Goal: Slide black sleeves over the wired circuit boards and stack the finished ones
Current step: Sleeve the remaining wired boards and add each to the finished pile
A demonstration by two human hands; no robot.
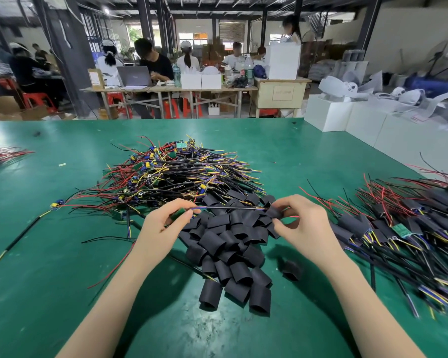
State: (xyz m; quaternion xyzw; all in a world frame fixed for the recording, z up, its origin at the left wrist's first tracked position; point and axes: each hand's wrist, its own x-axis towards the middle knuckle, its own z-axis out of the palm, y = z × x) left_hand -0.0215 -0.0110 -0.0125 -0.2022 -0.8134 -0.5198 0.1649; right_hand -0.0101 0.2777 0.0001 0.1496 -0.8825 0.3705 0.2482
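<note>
My left hand (170, 219) pinches a small green circuit board (182, 212) and my right hand (299, 219) grips a black sleeve (274, 212), the board's black cable (230, 208) stretched between them above the loose sleeve heap (230, 254); unsleeved boards (176, 174) lie beyond, finished ones (398, 228) at right.

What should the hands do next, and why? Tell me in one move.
Probably draw the black sleeve leftward along the black cable: the right hand pinches the sleeve at the cable's right end, the left hand pinches its other end, so the board is not yet covered.
</note>
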